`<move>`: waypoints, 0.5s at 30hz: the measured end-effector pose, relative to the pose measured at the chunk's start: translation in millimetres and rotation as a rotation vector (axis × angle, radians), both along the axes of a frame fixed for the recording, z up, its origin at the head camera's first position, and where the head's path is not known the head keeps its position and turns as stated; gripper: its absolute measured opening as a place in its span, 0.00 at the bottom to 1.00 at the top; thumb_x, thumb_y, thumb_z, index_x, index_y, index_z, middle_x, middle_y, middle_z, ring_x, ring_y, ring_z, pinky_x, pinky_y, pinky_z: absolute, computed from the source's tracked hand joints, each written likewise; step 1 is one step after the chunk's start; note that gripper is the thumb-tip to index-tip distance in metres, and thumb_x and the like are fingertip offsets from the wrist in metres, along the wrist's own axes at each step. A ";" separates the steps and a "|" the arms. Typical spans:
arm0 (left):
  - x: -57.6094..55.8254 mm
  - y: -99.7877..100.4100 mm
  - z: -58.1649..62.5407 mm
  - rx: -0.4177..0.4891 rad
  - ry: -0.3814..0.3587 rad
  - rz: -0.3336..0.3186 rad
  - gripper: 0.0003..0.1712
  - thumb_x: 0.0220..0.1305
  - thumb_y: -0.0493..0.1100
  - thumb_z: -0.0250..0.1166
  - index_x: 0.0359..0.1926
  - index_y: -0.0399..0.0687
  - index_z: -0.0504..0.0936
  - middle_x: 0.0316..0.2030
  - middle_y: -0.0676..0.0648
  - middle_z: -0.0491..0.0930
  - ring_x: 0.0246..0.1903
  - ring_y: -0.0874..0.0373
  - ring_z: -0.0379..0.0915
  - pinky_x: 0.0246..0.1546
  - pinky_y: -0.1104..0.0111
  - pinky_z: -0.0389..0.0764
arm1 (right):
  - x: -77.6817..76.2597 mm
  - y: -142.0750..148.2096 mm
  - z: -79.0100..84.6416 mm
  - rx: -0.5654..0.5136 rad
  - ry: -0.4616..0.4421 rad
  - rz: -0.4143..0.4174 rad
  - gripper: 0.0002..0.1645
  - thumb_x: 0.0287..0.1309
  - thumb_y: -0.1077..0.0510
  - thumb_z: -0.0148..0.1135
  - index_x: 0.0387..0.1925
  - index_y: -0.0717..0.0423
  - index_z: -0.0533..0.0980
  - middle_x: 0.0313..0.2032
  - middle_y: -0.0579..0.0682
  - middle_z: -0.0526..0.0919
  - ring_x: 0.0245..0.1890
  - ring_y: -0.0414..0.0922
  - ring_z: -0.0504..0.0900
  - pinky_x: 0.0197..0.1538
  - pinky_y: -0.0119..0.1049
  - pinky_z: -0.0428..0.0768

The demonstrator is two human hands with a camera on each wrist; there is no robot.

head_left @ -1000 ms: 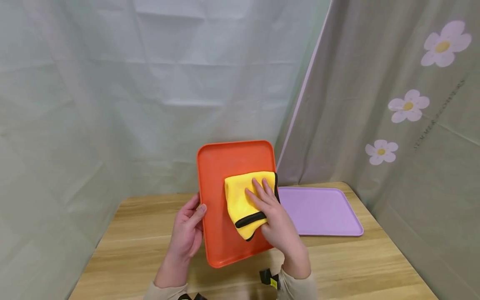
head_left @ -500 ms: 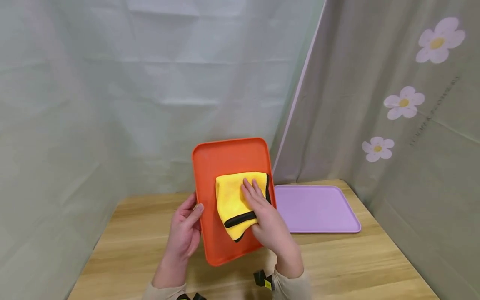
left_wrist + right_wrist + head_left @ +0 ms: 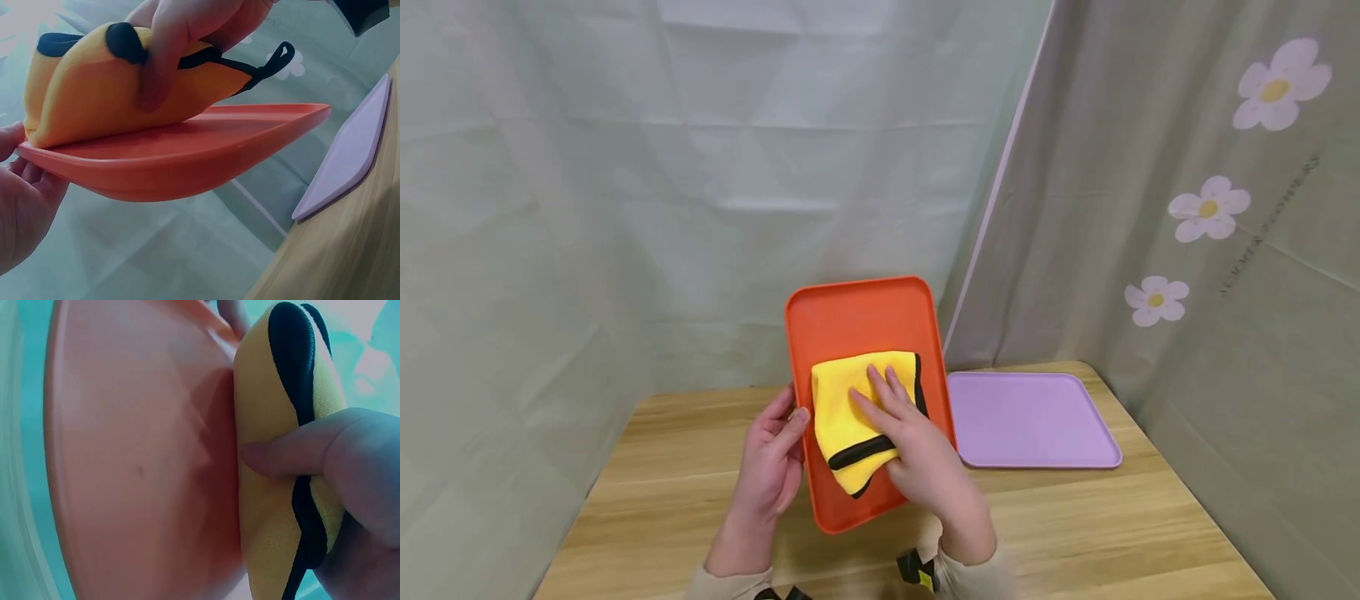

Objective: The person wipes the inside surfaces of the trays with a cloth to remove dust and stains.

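Note:
An orange-red rectangular tray (image 3: pixel 861 312) is held up tilted above the table, its inner face turned toward me. My left hand (image 3: pixel 771 458) grips its left edge, thumb on the rim and fingers behind. A folded yellow cloth (image 3: pixel 841 400) with black trim lies against the tray's inner face. On the cloth rests my right hand (image 3: pixel 925 458), fingers spread over the top. The right wrist view shows the thumb (image 3: pixel 281 453) against the cloth's side, holding the folds toward the palm. In the left wrist view, a black loop (image 3: pixel 278 59) sticks out from the cloth.
A light purple tray (image 3: pixel 1033 421) lies flat on the wooden table (image 3: pixel 1090 533), right of the orange one. Pale curtains (image 3: pixel 820 167) stand behind and at both sides, the right one printed with flowers (image 3: pixel 1208 208). Both wrists wear black camera mounts.
My right hand has slid the cloth leftward and slightly down across the orange tray. The tray itself has shifted a little left in view; my left hand keeps its grip.

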State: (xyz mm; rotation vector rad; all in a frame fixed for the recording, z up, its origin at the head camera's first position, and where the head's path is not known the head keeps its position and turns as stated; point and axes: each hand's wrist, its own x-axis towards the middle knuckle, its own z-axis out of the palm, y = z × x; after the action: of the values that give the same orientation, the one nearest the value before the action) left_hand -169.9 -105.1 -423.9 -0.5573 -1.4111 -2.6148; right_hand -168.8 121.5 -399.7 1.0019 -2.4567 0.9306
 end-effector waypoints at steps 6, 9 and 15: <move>1.1 -1.4 -3.4 -0.008 0.006 -0.004 0.27 0.85 0.32 0.50 0.79 0.35 0.65 0.66 0.47 0.79 0.59 0.54 0.83 0.57 0.58 0.83 | 5.8 -12.4 1.8 0.063 0.009 0.022 0.68 0.37 0.88 0.54 0.79 0.38 0.69 0.85 0.46 0.50 0.84 0.51 0.45 0.25 0.25 0.68; 1.6 -2.1 -4.0 0.002 0.007 -0.004 0.26 0.85 0.33 0.50 0.78 0.37 0.67 0.65 0.47 0.80 0.59 0.55 0.83 0.57 0.58 0.83 | 8.5 -15.5 2.5 0.080 0.016 0.008 0.68 0.37 0.88 0.54 0.79 0.36 0.70 0.85 0.45 0.49 0.84 0.51 0.45 0.27 0.26 0.73; 0.7 -2.9 -2.1 0.003 0.010 -0.016 0.26 0.85 0.34 0.50 0.79 0.36 0.66 0.66 0.47 0.80 0.60 0.54 0.83 0.57 0.57 0.83 | 8.2 -16.2 1.1 0.066 0.008 0.006 0.68 0.38 0.88 0.55 0.78 0.34 0.70 0.85 0.44 0.48 0.84 0.51 0.44 0.24 0.25 0.69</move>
State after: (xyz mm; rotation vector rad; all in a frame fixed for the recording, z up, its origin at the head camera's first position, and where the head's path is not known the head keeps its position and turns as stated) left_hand -169.1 -108.0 -426.0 -0.5836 -1.4055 -2.6221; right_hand -160.6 105.3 -398.5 1.0331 -2.4938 0.8515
